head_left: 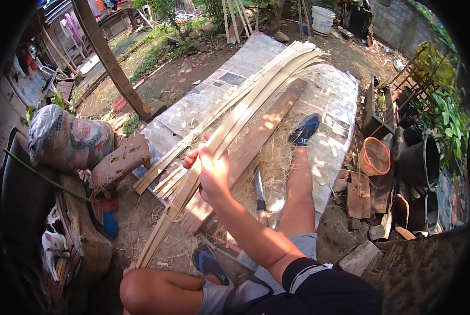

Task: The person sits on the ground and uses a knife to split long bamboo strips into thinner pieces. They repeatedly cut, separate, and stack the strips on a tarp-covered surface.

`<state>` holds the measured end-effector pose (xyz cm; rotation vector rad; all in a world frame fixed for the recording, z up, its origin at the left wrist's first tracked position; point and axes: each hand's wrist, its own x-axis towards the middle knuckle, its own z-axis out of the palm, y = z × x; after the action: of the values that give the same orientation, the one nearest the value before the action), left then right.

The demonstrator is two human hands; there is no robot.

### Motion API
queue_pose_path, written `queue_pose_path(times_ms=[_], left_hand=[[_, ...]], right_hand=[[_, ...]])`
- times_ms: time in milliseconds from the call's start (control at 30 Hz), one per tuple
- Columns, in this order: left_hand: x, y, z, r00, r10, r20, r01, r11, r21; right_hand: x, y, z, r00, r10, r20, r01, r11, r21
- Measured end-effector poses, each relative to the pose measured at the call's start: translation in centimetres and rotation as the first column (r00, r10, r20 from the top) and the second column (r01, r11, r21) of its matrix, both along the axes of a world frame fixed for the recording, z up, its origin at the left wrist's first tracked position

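A bundle of long, pale bamboo strips (229,128) runs diagonally from near my left knee to the far end of the sheet. Midway along it, my right hand (212,173) is wrapped round the strips, thumb on top and fingers at their left side. A thin loop circles the bundle below that hand. Only a bit of my left hand (130,268) shows, closed at the strips' near end; my knee hides the rest. More bamboo strips (164,160) lie to the left. Beneath is a wooden plank (269,123), with a long-bladed knife (259,190) beside it.
Thin shavings (277,163) cover part of the pale printed sheet (329,100), where my right foot rests. An orange bucket (374,156) and black pots (419,163) stand at right. Leftward are a stuffed sack (69,137), a log (120,160), a wooden post (109,58) and a cat (55,244).
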<state>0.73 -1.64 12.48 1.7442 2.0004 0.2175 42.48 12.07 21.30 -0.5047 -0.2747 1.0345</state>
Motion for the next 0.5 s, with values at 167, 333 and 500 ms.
queue_pose_path(times_ms=[167, 333, 500], left_hand=[[4.7, -0.3, -2.2, 0.995, -0.070, -0.071, 0.074, 0.996, 0.048], [9.8, 5.8, 0.6, 0.982, -0.152, 0.113, 0.121, 0.963, 0.240], [14.3, 15.0, 2.0, 0.985, -0.153, 0.080, 0.105, 0.899, 0.425]], right_hand=[[4.0, 2.6, 2.9, 0.951, 0.047, 0.306, -0.026, 0.997, -0.073], [8.9, 4.5, 2.6, 0.748, 0.099, 0.657, 0.007, 0.988, -0.157], [9.6, 1.0, -7.6, 0.695, 0.179, 0.696, -0.002, 0.969, -0.246]])
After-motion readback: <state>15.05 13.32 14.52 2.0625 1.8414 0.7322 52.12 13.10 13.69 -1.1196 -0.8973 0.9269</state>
